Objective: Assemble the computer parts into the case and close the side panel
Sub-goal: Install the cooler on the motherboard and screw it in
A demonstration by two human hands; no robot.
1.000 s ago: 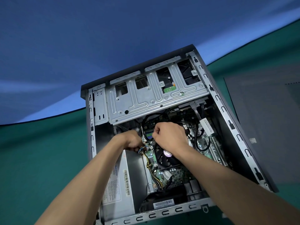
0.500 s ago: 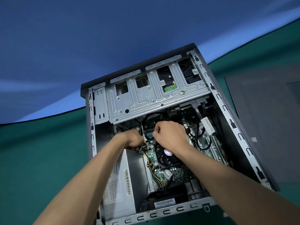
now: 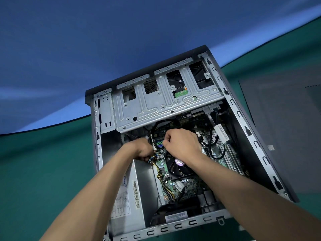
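Reaching into the open case on the green desk, the left hand and right hand are curled up; what each grip holds is hidden. The parts look mostly in. The side panel lies beside it, not yet on.

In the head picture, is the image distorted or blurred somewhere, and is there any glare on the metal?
Head view: wide-angle lens bends the table edge into a curve; the case looks splayed. The drive cage is sharp, evenly lit, without strong glare. The side panel at right is soft and dim. Both hands are sharp, with no motion blur.
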